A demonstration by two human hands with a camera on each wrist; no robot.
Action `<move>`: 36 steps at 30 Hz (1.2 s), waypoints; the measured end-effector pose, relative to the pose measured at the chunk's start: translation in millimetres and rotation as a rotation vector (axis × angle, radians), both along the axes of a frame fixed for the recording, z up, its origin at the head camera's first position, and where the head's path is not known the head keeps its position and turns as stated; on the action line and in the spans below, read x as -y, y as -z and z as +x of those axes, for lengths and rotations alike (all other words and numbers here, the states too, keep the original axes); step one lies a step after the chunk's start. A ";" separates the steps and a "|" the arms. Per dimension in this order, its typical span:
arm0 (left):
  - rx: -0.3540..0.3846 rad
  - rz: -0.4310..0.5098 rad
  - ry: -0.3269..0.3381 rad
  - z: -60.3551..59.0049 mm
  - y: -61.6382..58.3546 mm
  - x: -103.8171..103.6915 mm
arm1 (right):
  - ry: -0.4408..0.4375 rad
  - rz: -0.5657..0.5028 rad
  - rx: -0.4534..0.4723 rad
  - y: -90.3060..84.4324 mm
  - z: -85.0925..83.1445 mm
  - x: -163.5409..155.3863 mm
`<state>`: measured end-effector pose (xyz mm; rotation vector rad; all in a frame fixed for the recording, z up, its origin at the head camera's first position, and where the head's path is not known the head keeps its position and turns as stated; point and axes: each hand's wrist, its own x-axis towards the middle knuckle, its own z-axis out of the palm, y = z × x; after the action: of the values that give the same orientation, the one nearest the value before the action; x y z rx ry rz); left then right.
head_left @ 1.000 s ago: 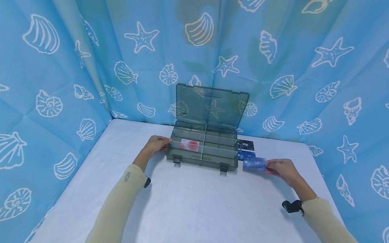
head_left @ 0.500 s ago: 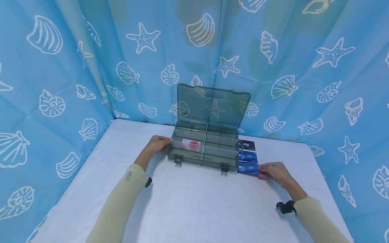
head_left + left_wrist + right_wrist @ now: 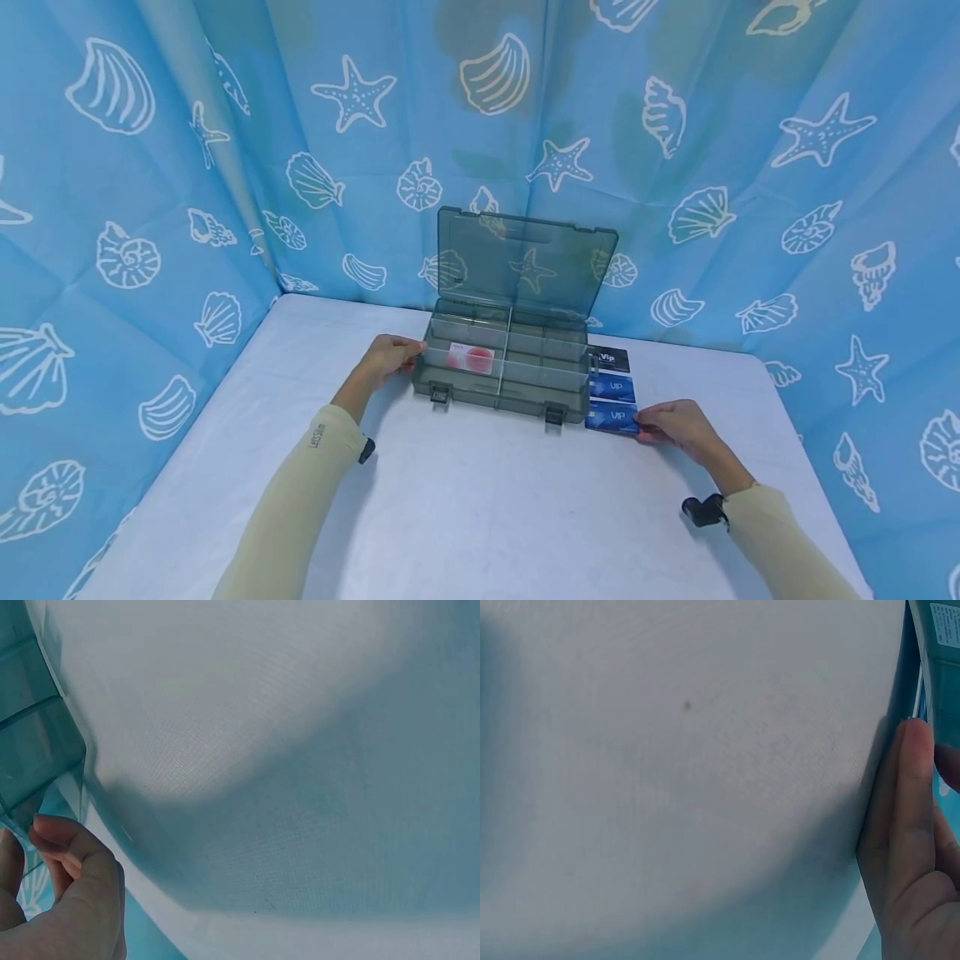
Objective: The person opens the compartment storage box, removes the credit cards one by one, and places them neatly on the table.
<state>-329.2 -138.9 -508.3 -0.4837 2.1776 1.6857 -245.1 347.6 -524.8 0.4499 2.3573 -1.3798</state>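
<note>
A smoky clear plastic divider box stands on the table with its lid raised. Inside it, a white and red card lies in a left compartment. My left hand pinches the box's left wall; the left wrist view shows the thumb and fingers at its corner. At the front right of the box, my right hand pinches the right edge of a blue VIP card. Behind that lie a second blue VIP card and a black Vip card, in a column along the box's right side.
A white cloth covers the table. Blue curtains with shell prints hang behind and at both sides, close behind the lid. Two latches, a left one and a right one, hang off the box's front.
My right hand has moved left and slightly nearer with the front blue card, which now sits below the second blue card instead of overlapping it. The left hand stays at the box.
</note>
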 end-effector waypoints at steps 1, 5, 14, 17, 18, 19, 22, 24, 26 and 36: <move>-0.001 0.000 0.000 0.3 -0.2 -0.1 | -0.003 0.009 0.000 0.6 -0.2 -0.5; -0.004 0.003 -0.003 1.1 -0.7 -0.9 | -0.016 0.048 -0.016 1.2 -0.7 -2.5; 0.013 0.004 -0.004 0.3 -0.1 -0.9 | -0.019 0.064 -0.012 -1.7 -0.5 -4.5; 0.015 -0.002 -0.005 0.3 -0.2 -0.7 | -0.030 0.094 -0.018 -1.7 -0.8 -3.5; 0.016 -0.005 -0.006 0.4 -0.2 -0.7 | -0.033 0.104 -0.020 -1.4 -0.9 -3.3; 0.016 -0.007 -0.006 0.4 -0.2 -0.6 | -0.030 0.109 -0.020 -1.1 -1.1 -3.0; 0.018 -0.009 -0.007 0.3 -0.1 -0.5 | -0.039 0.127 -0.021 0.9 -1.8 -3.7; 0.016 -0.005 -0.006 0.0 -0.2 -0.5 | -0.036 0.137 -0.018 1.7 -2.4 -4.8; 0.018 -0.003 -0.006 -0.2 -0.3 -0.6 | -0.032 0.139 -0.010 2.6 -3.1 -6.2; 0.013 0.004 -0.014 -1.1 0.5 -0.4 | -0.010 0.122 -0.013 0.5 -2.8 -6.3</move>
<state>-330.2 -138.5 -508.8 -0.5090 2.1659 1.6891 -247.9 353.9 -525.3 0.4637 2.4597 -1.2429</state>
